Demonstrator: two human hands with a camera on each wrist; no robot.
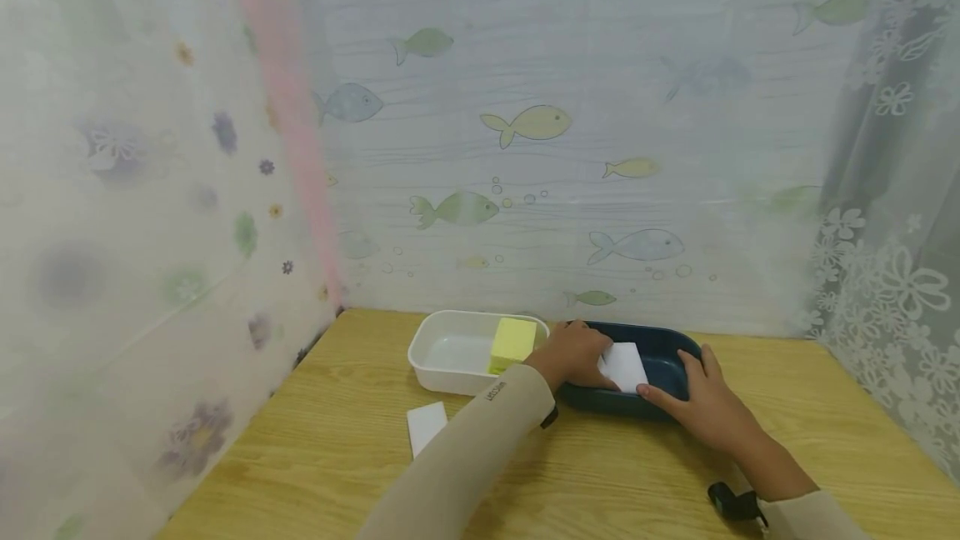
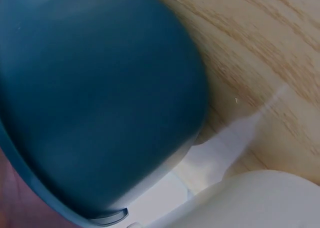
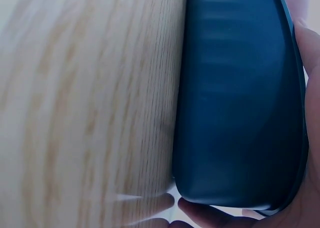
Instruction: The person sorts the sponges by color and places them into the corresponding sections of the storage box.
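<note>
A dark blue oblong container sits on the wooden table, with a white block inside it. My left hand reaches in over the container's left end and holds the block's left side, which it partly hides. My right hand grips the right end of the container, thumb at the near rim and fingers toward the far rim. In the right wrist view, fingers curve round the end of the container. The left wrist view shows mainly the container's outer wall.
A white container stands close at the left, with a yellow block at its right end. A flat white piece lies on the table in front, partly behind the left sleeve. A fish-patterned curtain hangs behind the table.
</note>
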